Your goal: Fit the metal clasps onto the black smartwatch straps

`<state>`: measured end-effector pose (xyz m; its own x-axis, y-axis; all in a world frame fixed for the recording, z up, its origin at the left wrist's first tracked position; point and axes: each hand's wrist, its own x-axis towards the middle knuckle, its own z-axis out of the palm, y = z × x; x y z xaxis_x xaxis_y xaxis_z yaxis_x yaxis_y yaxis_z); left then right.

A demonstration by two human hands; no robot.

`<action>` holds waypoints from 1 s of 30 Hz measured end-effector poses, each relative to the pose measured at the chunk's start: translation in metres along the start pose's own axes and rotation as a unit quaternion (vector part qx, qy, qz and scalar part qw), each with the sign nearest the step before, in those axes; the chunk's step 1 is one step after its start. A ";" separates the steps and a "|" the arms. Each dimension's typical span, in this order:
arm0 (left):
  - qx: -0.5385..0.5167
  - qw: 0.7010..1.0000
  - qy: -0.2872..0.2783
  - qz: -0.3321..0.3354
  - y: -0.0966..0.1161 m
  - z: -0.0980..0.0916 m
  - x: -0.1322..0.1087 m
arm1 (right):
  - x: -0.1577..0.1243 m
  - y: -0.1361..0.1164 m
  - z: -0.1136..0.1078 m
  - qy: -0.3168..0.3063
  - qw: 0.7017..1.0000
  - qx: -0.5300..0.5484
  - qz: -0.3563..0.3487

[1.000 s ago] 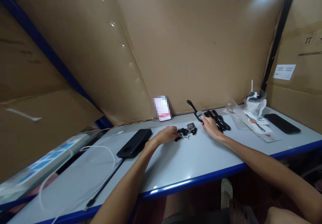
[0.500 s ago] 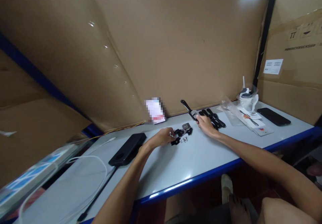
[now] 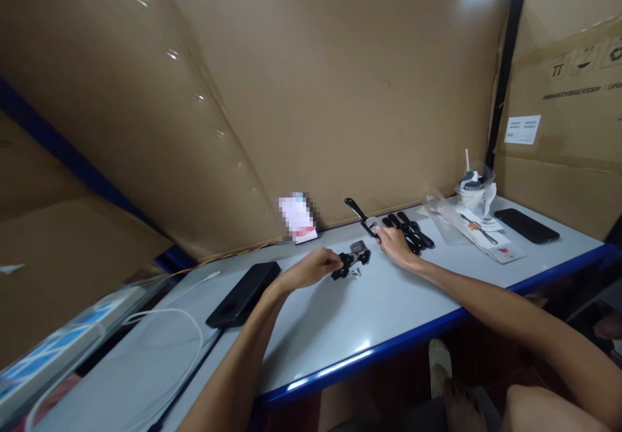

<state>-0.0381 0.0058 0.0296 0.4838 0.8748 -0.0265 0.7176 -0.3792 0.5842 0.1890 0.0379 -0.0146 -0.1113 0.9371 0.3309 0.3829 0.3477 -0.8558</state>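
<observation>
My right hand (image 3: 394, 245) grips a black spokeshave (image 3: 357, 209) with a grey metal plate at its middle; one of its handles points up and left, away from the fingers. My left hand (image 3: 313, 267) has its fingers pinched together at the left side of a small pile of black metal parts (image 3: 345, 265). Whatever the fingertips hold is hidden. A grey slotted blade (image 3: 358, 247) lies at the back of the pile. Several silver screws (image 3: 356, 272) lie just in front of it.
Several black spokeshave bodies (image 3: 411, 230) lie right of my right hand. Further right are plastic packets (image 3: 479, 231), a cup (image 3: 472, 192) and a dark phone (image 3: 527, 225). A lit phone (image 3: 297, 217) leans against the cardboard wall (image 3: 340, 95). A black power bank (image 3: 243, 295) lies left.
My left fingertips, which showed a small silver piece at the pile's edge, now reach in against the black parts. My right hand keeps hold of the spokeshave. The camera view has shifted slightly.
</observation>
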 end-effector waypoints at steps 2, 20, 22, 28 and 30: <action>-0.051 0.998 0.043 -0.004 0.004 0.000 0.002 | -0.001 -0.001 0.001 0.000 1.000 -0.006 -0.001; -0.179 0.916 0.359 -0.001 0.033 0.047 0.020 | -0.021 -0.019 0.016 -0.059 0.995 -0.024 -0.080; -0.135 0.914 0.383 -0.014 0.032 0.049 0.020 | -0.021 -0.019 0.016 -0.065 0.996 -0.004 -0.067; -0.276 0.897 0.341 -0.060 0.028 0.056 0.028 | -0.018 -0.016 0.015 -0.081 0.995 0.042 -0.028; -0.329 0.896 0.290 -0.068 0.028 0.057 0.029 | -0.018 -0.016 0.015 -0.100 0.993 0.069 -0.008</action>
<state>0.0242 0.0031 -0.0011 -0.0635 0.9814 0.1812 0.2071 -0.1646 0.9644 0.1705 0.0161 -0.0125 -0.3014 0.9144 0.2702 0.2522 0.3498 -0.9022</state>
